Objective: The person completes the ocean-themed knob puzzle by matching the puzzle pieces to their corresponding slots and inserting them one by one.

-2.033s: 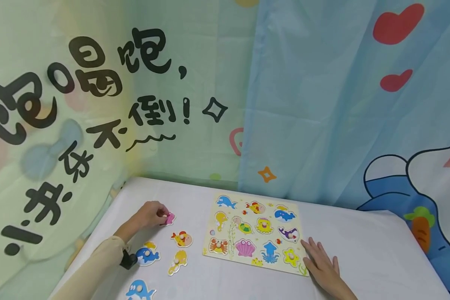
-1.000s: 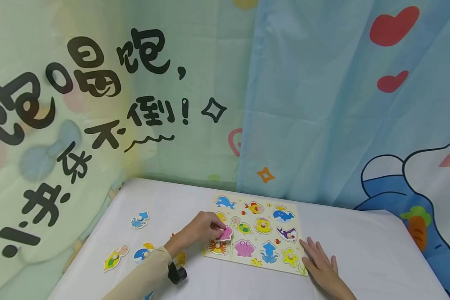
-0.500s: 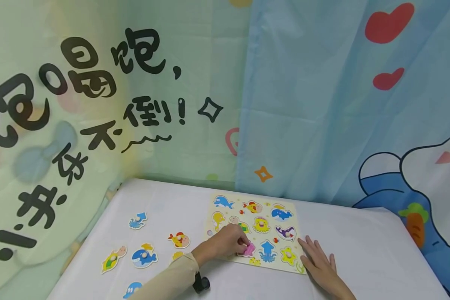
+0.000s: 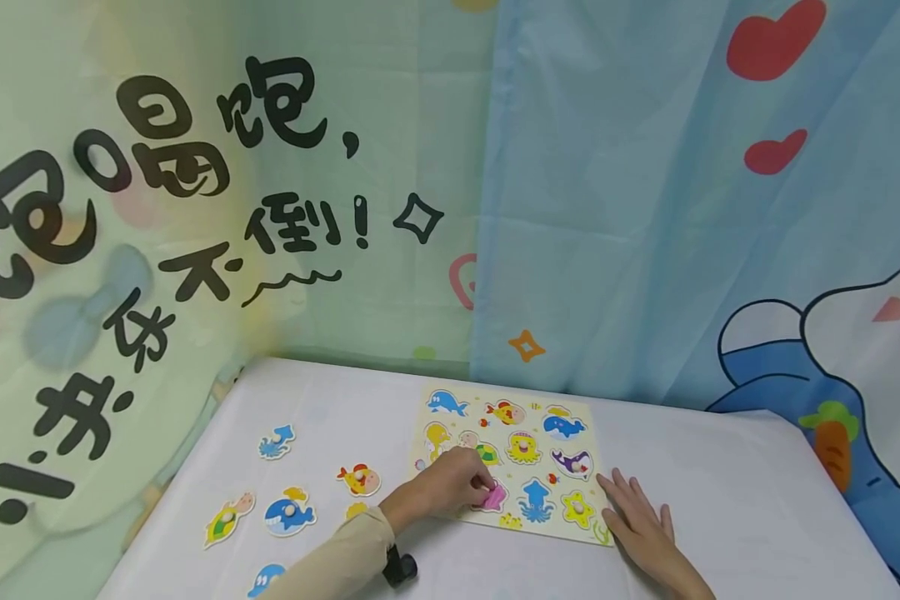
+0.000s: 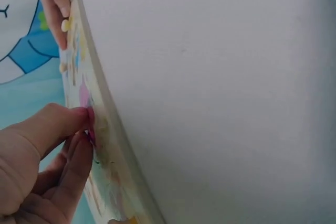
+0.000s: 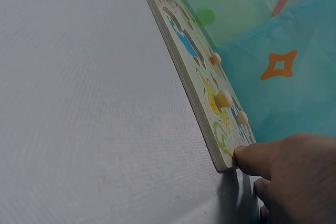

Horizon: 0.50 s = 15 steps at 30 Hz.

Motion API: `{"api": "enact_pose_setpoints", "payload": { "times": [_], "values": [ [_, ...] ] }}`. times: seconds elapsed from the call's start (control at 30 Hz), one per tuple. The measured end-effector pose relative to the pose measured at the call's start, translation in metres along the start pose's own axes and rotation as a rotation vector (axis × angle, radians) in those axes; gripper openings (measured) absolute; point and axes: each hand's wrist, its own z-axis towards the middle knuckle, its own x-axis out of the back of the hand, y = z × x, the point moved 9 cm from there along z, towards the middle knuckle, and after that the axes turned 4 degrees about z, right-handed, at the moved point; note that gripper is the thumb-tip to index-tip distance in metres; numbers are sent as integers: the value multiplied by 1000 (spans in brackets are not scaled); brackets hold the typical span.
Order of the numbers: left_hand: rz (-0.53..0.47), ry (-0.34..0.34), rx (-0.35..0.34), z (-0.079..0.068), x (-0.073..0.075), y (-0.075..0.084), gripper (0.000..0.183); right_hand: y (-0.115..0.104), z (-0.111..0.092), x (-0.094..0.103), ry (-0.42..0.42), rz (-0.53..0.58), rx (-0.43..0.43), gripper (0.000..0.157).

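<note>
My left hand point(image 4: 450, 483) pinches the pink shell puzzle piece point(image 4: 494, 497) by its knob between thumb and fingers. The shell lies at the shell-shaped spot in the bottom row of the puzzle board point(image 4: 557, 522); in the left wrist view the piece point(image 5: 84, 95) looks slightly tilted, and I cannot tell if it is fully seated. The hand covers part of the board's lower left. My right hand point(image 4: 645, 529) rests against the board's right edge with fingers extended; its thumb point(image 6: 257, 158) touches the corner in the right wrist view.
Loose knobbed pieces lie left of the board: a squid point(image 4: 277, 442), a turtle point(image 4: 229, 519), a blue whale point(image 4: 290, 512), a red-yellow fish point(image 4: 359, 480), a partly hidden blue piece point(image 4: 266, 577) and a partly covered yellow one point(image 4: 356, 509). A yellow starfish piece point(image 4: 577, 509) sits in the board.
My left hand picked up the pink shell from the table's left, carried it right and lowered it onto the board's bottom row. My right hand has stayed at the board's edge.
</note>
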Motion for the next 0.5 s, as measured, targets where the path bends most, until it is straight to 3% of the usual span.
{"api": "enact_pose_setpoints", "payload": {
  "times": [0.3, 0.5],
  "values": [
    [-28, 23, 10, -2, -2, -3, 15, 2, 2, 0, -2, 1, -6, 59],
    [-37, 42, -26, -1, -4, -4, 14, 3, 2, -1, -3, -1, -11, 59]
  ]
}}
